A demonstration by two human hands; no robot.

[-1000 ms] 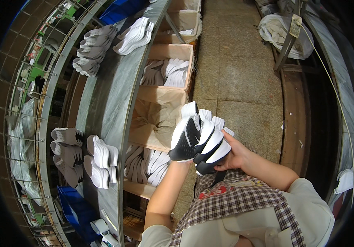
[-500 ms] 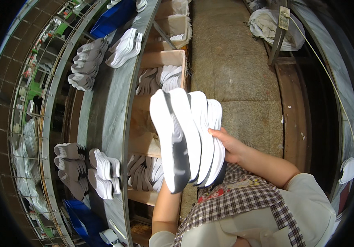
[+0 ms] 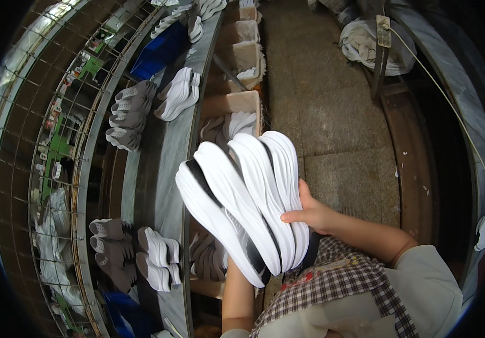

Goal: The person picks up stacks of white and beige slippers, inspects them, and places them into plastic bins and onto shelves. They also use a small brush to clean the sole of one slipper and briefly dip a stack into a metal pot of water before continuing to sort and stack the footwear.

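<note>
Dim, warm light with glare on the white soles (image 3: 242,197); fisheye bends edges into a black rim.

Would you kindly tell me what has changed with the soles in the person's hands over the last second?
The stack of white soles has come up toward the camera and fanned out flat. The right hand still grips its edge; the left hand stays hidden behind it. The soles on the conveyor look unchanged.

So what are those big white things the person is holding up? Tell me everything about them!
They are white shoe soles, four or so, long with rounded ends, fanned out side by side like cards. They look like smooth foam, with black showing between some. They are raised above the grey belt, slanting from upper right to lower left. The right hand grips their right edge; the left hand is hidden behind them.
</note>
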